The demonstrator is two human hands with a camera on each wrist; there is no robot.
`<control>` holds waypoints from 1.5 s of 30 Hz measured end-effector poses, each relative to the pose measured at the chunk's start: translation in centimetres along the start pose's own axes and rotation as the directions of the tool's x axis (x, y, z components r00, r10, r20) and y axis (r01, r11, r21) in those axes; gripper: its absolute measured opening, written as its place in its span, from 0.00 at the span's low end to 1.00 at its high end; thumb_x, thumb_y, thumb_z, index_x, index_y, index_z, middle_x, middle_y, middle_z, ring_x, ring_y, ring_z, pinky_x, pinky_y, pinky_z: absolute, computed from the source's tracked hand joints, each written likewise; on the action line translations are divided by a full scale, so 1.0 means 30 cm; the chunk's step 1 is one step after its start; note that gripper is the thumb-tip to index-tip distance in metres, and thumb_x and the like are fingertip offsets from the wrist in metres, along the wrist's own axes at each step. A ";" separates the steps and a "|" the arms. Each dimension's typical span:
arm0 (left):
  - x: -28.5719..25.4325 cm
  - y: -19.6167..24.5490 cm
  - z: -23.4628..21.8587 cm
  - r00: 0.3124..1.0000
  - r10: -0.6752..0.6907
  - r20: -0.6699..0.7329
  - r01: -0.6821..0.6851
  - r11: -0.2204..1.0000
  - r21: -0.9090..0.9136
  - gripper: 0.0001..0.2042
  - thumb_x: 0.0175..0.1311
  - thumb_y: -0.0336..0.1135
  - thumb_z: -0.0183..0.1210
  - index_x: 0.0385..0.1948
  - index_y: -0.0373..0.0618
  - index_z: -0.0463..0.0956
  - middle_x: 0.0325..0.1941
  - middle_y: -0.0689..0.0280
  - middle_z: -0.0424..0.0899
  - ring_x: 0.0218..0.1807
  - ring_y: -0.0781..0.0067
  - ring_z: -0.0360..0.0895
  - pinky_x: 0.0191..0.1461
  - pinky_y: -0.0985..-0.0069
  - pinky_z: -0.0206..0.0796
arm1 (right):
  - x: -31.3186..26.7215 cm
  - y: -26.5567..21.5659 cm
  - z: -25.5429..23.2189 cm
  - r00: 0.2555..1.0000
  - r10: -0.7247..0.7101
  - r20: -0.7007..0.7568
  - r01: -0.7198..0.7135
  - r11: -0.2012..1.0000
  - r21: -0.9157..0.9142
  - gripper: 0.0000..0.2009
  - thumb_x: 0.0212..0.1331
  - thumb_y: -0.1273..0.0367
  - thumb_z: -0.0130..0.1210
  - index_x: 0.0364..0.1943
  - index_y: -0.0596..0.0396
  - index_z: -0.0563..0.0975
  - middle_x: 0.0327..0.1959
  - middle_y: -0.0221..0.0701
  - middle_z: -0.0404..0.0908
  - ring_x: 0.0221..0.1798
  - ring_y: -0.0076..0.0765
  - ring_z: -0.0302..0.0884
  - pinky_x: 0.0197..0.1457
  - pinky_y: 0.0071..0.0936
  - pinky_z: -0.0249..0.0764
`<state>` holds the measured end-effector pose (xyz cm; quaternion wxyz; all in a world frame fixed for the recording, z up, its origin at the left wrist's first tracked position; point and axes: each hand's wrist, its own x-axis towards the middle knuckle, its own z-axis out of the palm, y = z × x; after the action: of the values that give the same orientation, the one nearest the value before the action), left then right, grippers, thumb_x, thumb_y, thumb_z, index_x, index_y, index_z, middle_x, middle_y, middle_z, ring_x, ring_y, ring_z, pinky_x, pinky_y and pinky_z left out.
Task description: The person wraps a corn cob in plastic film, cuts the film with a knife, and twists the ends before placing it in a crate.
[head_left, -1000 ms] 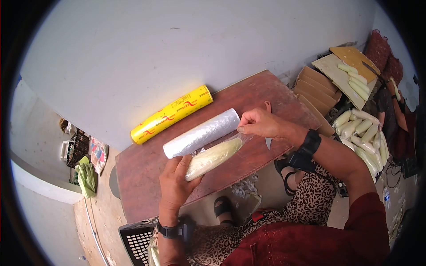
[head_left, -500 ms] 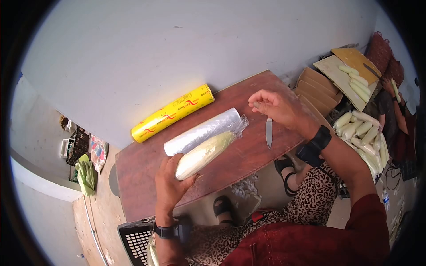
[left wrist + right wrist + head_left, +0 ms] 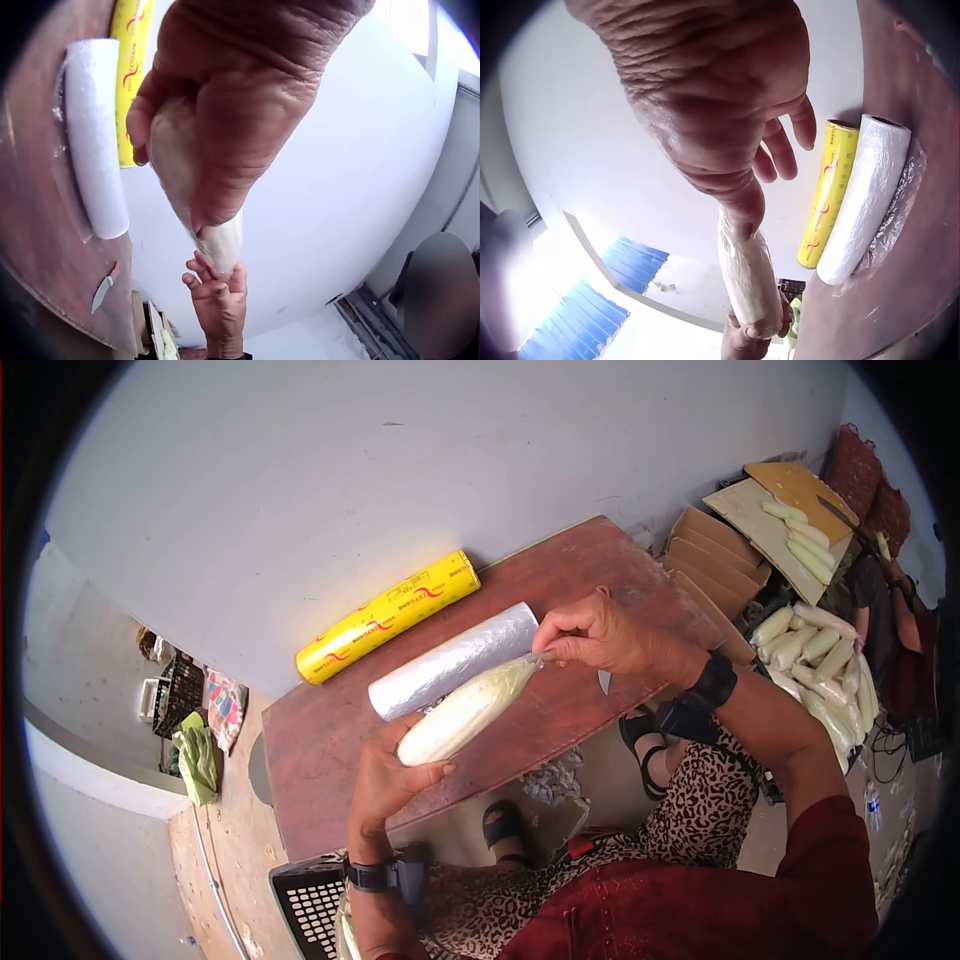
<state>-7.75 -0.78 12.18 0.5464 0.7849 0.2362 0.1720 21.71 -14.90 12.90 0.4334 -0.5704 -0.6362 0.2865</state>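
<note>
We saw a brown bench [image 3: 560,575] set against a pale wall [image 3: 400,470]. A yellow roll [image 3: 388,617] lay along the far edge of the bench, touching the wall. Just in front of it, near the middle of the bench, lay a film roll [image 3: 453,660], parallel to the yellow one, with loose film gathered under it on the side towards us.

Above the near half of the bench, clear of the wood, we saw a wrapped corn cob [image 3: 467,710] held at both ends. The left hand [image 3: 385,780] gripped its blunt end, fingers and thumb curled round it; in the left wrist view that hand [image 3: 240,105] covered most of the cob [image 3: 221,244]. The right hand [image 3: 590,638] pinched the twisted film at the cob's pointed end between thumb and fingers; in the right wrist view the cob [image 3: 748,281] hung from that hand [image 3: 712,97].

Under the right hand, on the bench near its right edge, lay a knife [image 3: 604,680], mostly hidden; the left wrist view showed it [image 3: 101,289] beside the end of the film roll [image 3: 94,135].

Off the bench to the right, on the floor, lay a heap of peeled cobs [image 3: 825,660] and flattened cardboard [image 3: 720,555]. A black crate [image 3: 310,900] stood below the bench's near left corner.
</note>
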 end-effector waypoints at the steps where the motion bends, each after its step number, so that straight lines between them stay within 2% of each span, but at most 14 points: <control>1: 0.000 -0.002 0.001 1.000 -0.010 0.001 0.010 1.000 -0.006 0.25 0.44 0.33 0.73 0.46 0.33 0.76 0.37 0.67 0.81 0.36 0.82 0.76 0.39 0.82 0.70 | 0.002 -0.005 0.000 1.000 -0.012 -0.022 0.013 0.999 0.048 0.07 0.61 0.70 0.55 0.39 0.58 0.79 0.25 0.24 0.79 0.31 0.16 0.75 0.42 0.20 0.74; 4: 0.002 -0.014 -0.001 0.999 -0.038 0.006 0.038 0.999 -0.018 0.28 0.43 0.35 0.74 0.48 0.34 0.76 0.39 0.67 0.81 0.39 0.80 0.76 0.42 0.81 0.70 | 0.011 0.017 0.008 0.996 0.014 -0.091 0.004 0.981 0.193 0.08 0.64 0.70 0.53 0.38 0.61 0.79 0.25 0.25 0.79 0.27 0.14 0.74 0.33 0.14 0.73; 6: 0.002 -0.017 -0.005 0.998 -0.055 0.015 0.055 0.998 -0.018 0.32 0.41 0.39 0.76 0.50 0.35 0.75 0.42 0.66 0.81 0.43 0.78 0.76 0.48 0.79 0.69 | 0.012 0.008 -0.001 0.993 0.071 -0.099 -0.050 0.979 0.200 0.08 0.64 0.69 0.54 0.38 0.61 0.79 0.26 0.25 0.79 0.26 0.14 0.73 0.33 0.15 0.73; 9: 0.006 -0.032 0.011 1.000 0.029 -0.011 -0.029 0.999 -0.025 0.27 0.44 0.34 0.73 0.48 0.33 0.75 0.41 0.66 0.81 0.41 0.79 0.75 0.47 0.79 0.69 | 0.012 -0.004 -0.018 0.988 0.102 -0.117 -0.073 0.970 0.232 0.08 0.64 0.69 0.54 0.38 0.61 0.80 0.27 0.26 0.79 0.27 0.14 0.73 0.33 0.15 0.73; 18: 0.004 -0.029 -0.001 0.987 0.145 -0.067 -0.128 0.970 0.208 0.26 0.43 0.35 0.73 0.47 0.35 0.75 0.40 0.62 0.82 0.43 0.75 0.76 0.49 0.75 0.69 | 0.012 -0.034 -0.046 0.978 0.187 -0.087 -0.162 0.958 0.239 0.08 0.62 0.70 0.55 0.37 0.62 0.80 0.28 0.27 0.80 0.27 0.14 0.72 0.31 0.15 0.70; 22: 0.005 -0.030 -0.006 0.995 0.081 -0.051 -0.073 0.988 0.135 0.27 0.44 0.36 0.73 0.46 0.34 0.76 0.38 0.63 0.82 0.39 0.77 0.76 0.45 0.78 0.70 | 0.016 -0.016 -0.050 0.975 0.181 -0.131 -0.150 0.964 0.219 0.09 0.62 0.69 0.55 0.39 0.61 0.79 0.28 0.26 0.80 0.29 0.14 0.73 0.31 0.14 0.70; 25: 0.001 -0.026 -0.008 0.999 -0.018 -0.049 0.019 1.000 0.011 0.26 0.45 0.38 0.73 0.46 0.33 0.76 0.37 0.64 0.82 0.37 0.80 0.76 0.40 0.81 0.70 | 0.018 0.015 -0.100 0.919 0.259 -0.296 -0.230 0.965 0.129 0.12 0.61 0.70 0.57 0.47 0.58 0.75 0.38 0.30 0.79 0.31 0.15 0.73 0.37 0.16 0.74; 28: -0.004 -0.030 -0.034 0.991 -0.134 -0.023 0.131 0.987 -0.090 0.25 0.47 0.38 0.72 0.46 0.34 0.76 0.36 0.65 0.82 0.32 0.82 0.76 0.33 0.84 0.69 | -0.019 -0.038 -0.108 0.953 0.103 -0.286 -0.149 0.979 -0.141 0.23 0.54 0.71 0.63 0.55 0.52 0.70 0.54 0.35 0.73 0.41 0.24 0.76 0.44 0.23 0.76; 31: -0.002 -0.039 -0.043 0.981 -0.189 0.029 0.191 0.957 -0.218 0.24 0.48 0.37 0.70 0.45 0.35 0.76 0.33 0.66 0.81 0.28 0.81 0.76 0.26 0.85 0.67 | -0.028 -0.078 -0.030 0.945 -0.266 -0.192 0.160 0.884 -0.440 0.31 0.46 0.70 0.67 0.59 0.41 0.69 0.62 0.34 0.66 0.60 0.38 0.70 0.62 0.35 0.69; 34: 0.005 -0.041 -0.030 0.975 -0.204 0.086 0.221 0.916 -0.336 0.22 0.48 0.36 0.70 0.44 0.35 0.76 0.30 0.65 0.81 0.25 0.78 0.77 0.22 0.84 0.66 | -0.018 -0.034 0.013 0.950 -0.302 -0.083 0.246 0.883 -0.399 0.35 0.42 0.72 0.69 0.59 0.39 0.68 0.68 0.32 0.56 0.68 0.39 0.60 0.68 0.38 0.61; 38: 0.011 -0.062 -0.023 0.961 -0.226 0.157 0.272 0.867 -0.418 0.22 0.48 0.37 0.69 0.43 0.34 0.75 0.28 0.63 0.80 0.24 0.76 0.78 0.21 0.83 0.67 | -0.005 -0.017 0.028 0.932 -0.335 -0.135 0.256 0.877 -0.407 0.31 0.45 0.73 0.67 0.57 0.42 0.70 0.60 0.33 0.68 0.59 0.39 0.70 0.60 0.37 0.68; 41: 0.012 -0.079 -0.021 0.949 -0.255 0.185 0.310 0.863 -0.400 0.26 0.47 0.39 0.69 0.46 0.32 0.73 0.28 0.59 0.81 0.24 0.72 0.79 0.20 0.81 0.68 | 0.010 -0.022 0.023 0.921 -0.352 -0.166 0.291 0.906 -0.307 0.23 0.47 0.74 0.65 0.51 0.49 0.75 0.45 0.34 0.78 0.47 0.38 0.77 0.50 0.33 0.73; 42: 0.012 -0.081 -0.021 0.944 -0.266 0.192 0.323 0.863 -0.389 0.28 0.46 0.39 0.69 0.47 0.30 0.72 0.28 0.58 0.81 0.24 0.71 0.79 0.20 0.81 0.69 | 0.009 -0.022 0.022 0.923 -0.346 -0.167 0.284 0.908 -0.307 0.20 0.48 0.74 0.64 0.49 0.51 0.76 0.41 0.34 0.79 0.43 0.38 0.78 0.47 0.32 0.73; 45: 0.009 -0.082 -0.022 0.933 -0.282 0.224 0.352 0.847 -0.399 0.22 0.47 0.38 0.70 0.43 0.35 0.76 0.26 0.63 0.80 0.22 0.76 0.77 0.21 0.82 0.67 | 0.014 -0.011 0.022 0.925 -0.339 -0.171 0.280 0.913 -0.297 0.13 0.52 0.73 0.61 0.43 0.55 0.78 0.31 0.34 0.80 0.35 0.37 0.79 0.40 0.29 0.74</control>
<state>-8.31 0.60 10.10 0.7443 0.6051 0.2750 0.0649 20.97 -14.47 12.95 0.4597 -0.5429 -0.7001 0.0609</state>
